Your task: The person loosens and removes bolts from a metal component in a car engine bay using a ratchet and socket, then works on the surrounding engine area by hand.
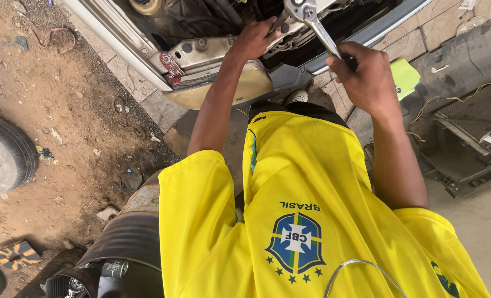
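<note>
My right hand [367, 77] is wrapped tight around the hard, heavy ratchet wrench [314, 25] near its handle end at 1 o'clock, while my left hand [254, 38] pinches a part in the car's engine bay [201, 49] at 12.

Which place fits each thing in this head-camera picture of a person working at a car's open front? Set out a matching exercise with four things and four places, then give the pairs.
Things:
1. ratchet wrench
2. left hand
3. tyre
4. yellow-green paper

Places:
A. on the dirt ground at the left edge of the view
B. inside the car's open front, next to the wrench head
C. on the paving, just right of the right hand
D. gripped by its handle in the right hand

Pairs: 1-D, 2-B, 3-A, 4-C
</note>
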